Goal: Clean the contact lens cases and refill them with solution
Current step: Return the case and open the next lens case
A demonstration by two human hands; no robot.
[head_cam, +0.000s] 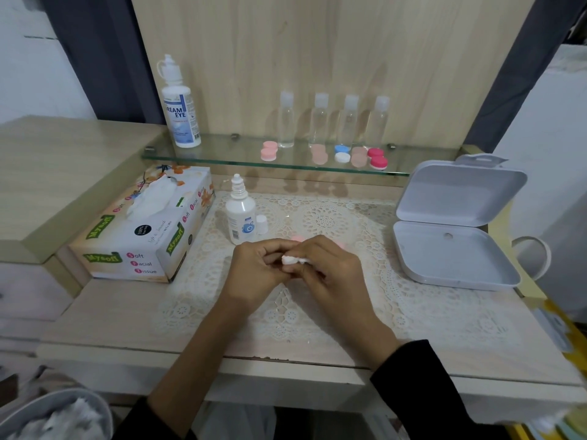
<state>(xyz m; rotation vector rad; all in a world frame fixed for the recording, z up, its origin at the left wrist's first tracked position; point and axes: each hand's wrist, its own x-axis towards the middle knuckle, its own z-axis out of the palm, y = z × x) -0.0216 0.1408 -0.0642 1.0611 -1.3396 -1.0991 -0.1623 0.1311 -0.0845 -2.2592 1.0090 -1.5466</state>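
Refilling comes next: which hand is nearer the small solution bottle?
Left. The left hand lies just in front of the small solution bottle; the right hand is farther right.

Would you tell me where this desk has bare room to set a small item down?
Bare lace mat lies between the small bottle and the open white box, and nearside of the left hand and right hand, which pinch a tissue wad. Crowded: the glass shelf and the tissue box side.
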